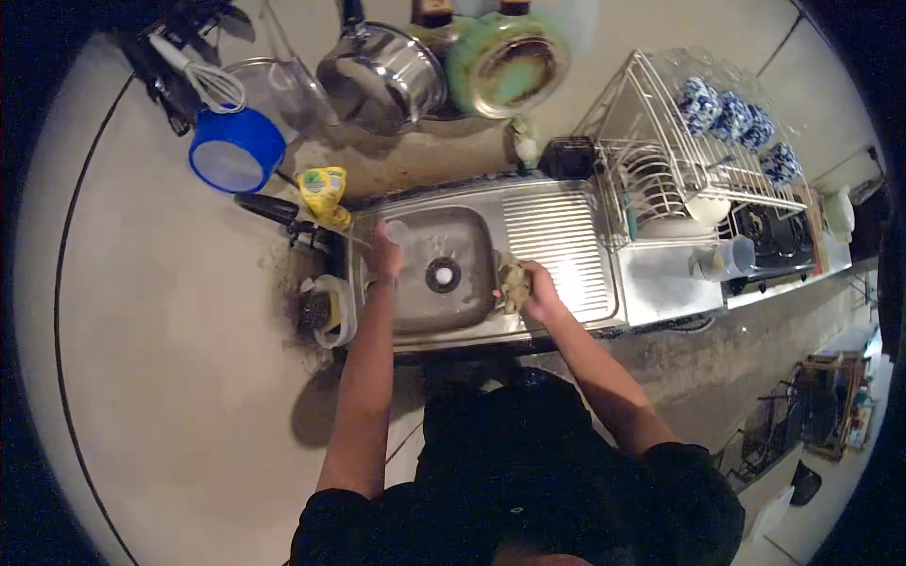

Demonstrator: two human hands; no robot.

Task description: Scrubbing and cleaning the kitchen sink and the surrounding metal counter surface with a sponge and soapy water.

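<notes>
**Two hands working at a steel kitchen sink**

While the person is leaning over the stainless-steel sink point(415, 316), the left hand point(384, 257) is reaching over the basin's far left corner and closing its fingers around a small clear plastic cup point(396, 231), which is standing out just above the knuckles near the basin's back rim. The right hand point(538, 291) is curling over a crumpled yellowish-green dish sponge point(512, 286), gripping it at the right edge of the basin where the ribbed steel drainboard point(559, 255) is beginning. Between both hands, the round drain point(443, 274) is showing at the basin's bottom.

A yellow plastic pouch point(324, 193) is lying just beyond the sink's left corner, and a blue round plastic bowl point(236, 149) is sitting further left beside a wire whisk point(209, 83). A white wire dish rack point(675, 156) is standing right of the drainboard, holding blue-patterned cups point(731, 118).
</notes>
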